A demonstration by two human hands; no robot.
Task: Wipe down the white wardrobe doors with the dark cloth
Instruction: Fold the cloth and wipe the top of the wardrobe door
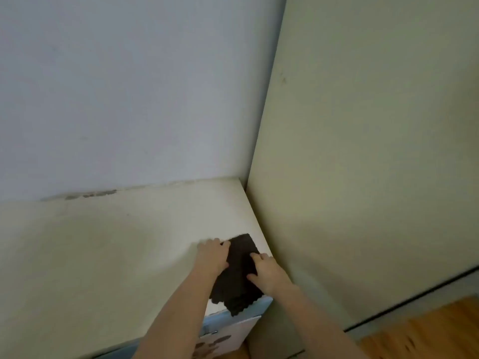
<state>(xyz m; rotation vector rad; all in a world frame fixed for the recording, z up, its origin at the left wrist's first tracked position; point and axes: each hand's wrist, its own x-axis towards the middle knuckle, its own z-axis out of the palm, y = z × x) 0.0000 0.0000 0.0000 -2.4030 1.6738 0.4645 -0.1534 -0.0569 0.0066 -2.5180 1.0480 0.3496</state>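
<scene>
The dark cloth (241, 270) lies folded on a white flat top (103, 255), near its right corner, and its lower end hangs over the front edge. My left hand (212, 255) grips the cloth's left edge, thumb on top of it. My right hand (268, 273) rests on the cloth's right side, forefinger and thumb laid flat on the fabric. A tall white wardrobe panel (363, 151) rises just to the right of the cloth, meeting the flat top at the corner.
A pale grey wall (129, 86) stands behind the flat top, with dark scuffs (90, 196) along the seam. Below the front edge, a light blue patterned box front (228, 332) shows. Wood floor (427, 332) lies at the lower right beside the panel's base.
</scene>
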